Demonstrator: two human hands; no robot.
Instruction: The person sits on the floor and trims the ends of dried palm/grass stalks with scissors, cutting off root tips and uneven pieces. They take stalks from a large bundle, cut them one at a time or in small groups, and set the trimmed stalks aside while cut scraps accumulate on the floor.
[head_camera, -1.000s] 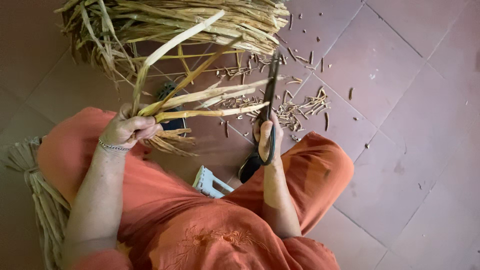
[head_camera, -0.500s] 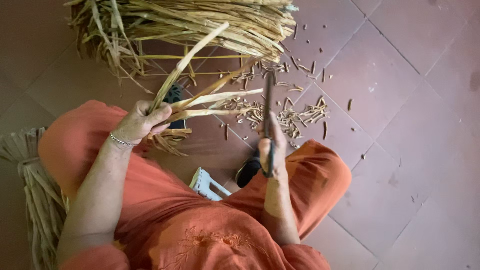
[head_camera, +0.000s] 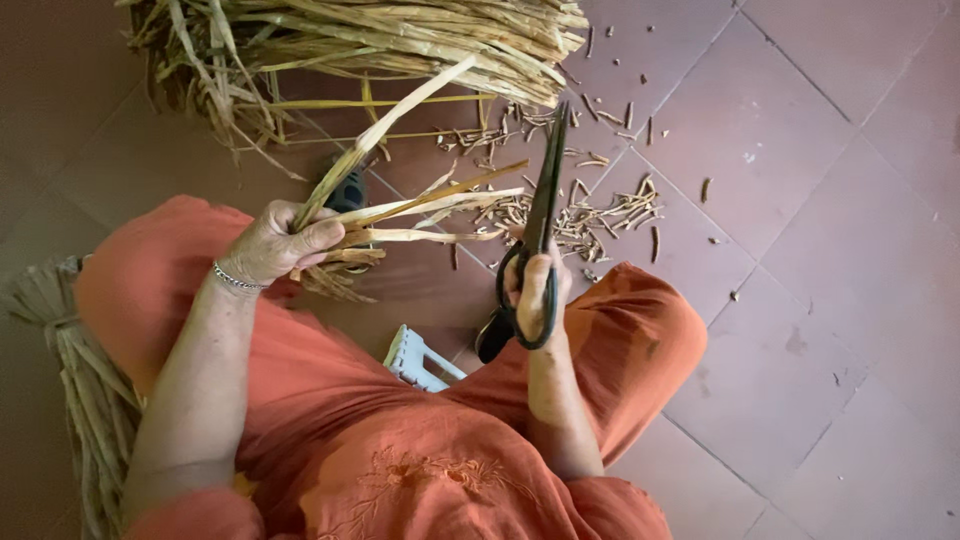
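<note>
Dry fibrous strips (head_camera: 420, 205) in left hand (head_camera: 275, 240); right hand (head_camera: 535, 290) holds long black scissors (head_camera: 540, 215).

Black scissors (head_camera: 541, 210), tan dried strips (head_camera: 420, 205), orange embroidered clothing (head_camera: 400, 450), reddish-brown floor tiles (head_camera: 800, 200).

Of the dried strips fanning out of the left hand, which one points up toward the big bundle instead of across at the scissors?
The broad pale strip: it alone rises diagonally to the bundle; the others lie roughly level.

Looks like a home craft corner, worked on the floor: reddish floor tiles (head_camera: 800, 200), heap of dried fibre strips (head_camera: 400, 35) at top, cut scraps (head_camera: 600, 210) scattered mid-frame.
</note>
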